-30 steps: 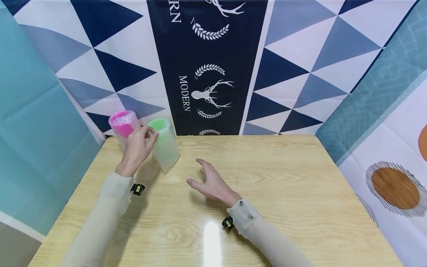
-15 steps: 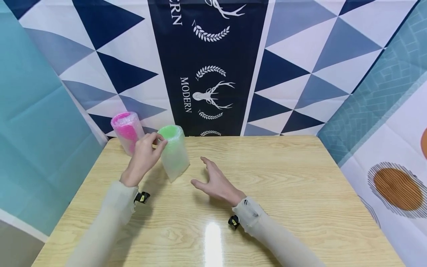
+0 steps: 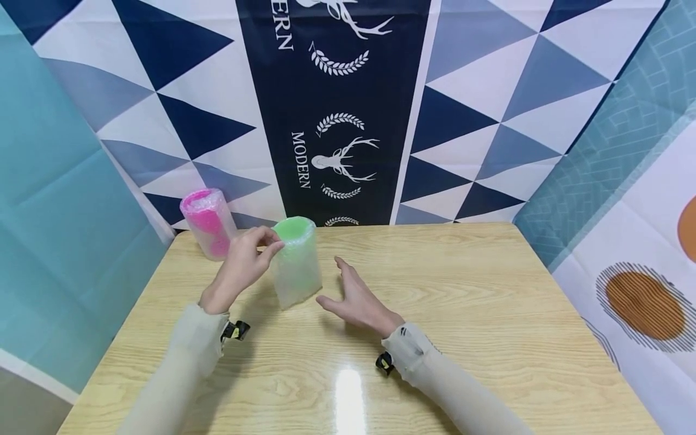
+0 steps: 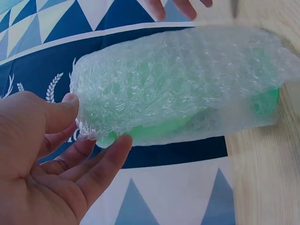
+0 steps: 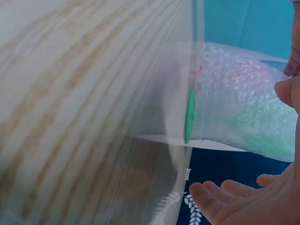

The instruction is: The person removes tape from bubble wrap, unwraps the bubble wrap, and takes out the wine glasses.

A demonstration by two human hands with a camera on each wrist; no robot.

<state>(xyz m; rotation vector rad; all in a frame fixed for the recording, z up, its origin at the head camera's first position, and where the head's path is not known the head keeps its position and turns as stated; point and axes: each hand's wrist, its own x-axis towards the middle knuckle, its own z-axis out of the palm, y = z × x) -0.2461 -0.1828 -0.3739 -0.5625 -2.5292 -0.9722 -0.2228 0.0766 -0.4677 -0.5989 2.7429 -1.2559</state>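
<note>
A green object wrapped in bubble wrap [image 3: 297, 266] stands on the table, roughly cylindrical and leaning slightly, its green rim facing up. My left hand [image 3: 247, 257] pinches the wrap's upper edge between thumb and fingers. In the left wrist view, the left hand [image 4: 61, 145] grips one end of the bubble-wrapped green object [image 4: 173, 79]. To its right, the right hand [image 3: 359, 302] hovers over the table with thumb and fingers spread, apart from the wrap. What the wrap holds cannot be made out clearly. The right wrist view shows the right hand [image 5: 253, 192] holding nothing.
Behind the left hand, a bubble-wrapped pink object [image 3: 209, 223] stands near the table's back left corner. The wooden table [image 3: 462, 314] meets a patterned cloth wall [image 3: 348, 90] at the back. Cloth panels flank both sides.
My left hand has moved the bubble-wrapped green object rightward and toward me, away from the pink one. The right hand has shifted slightly right and stays spread.
</note>
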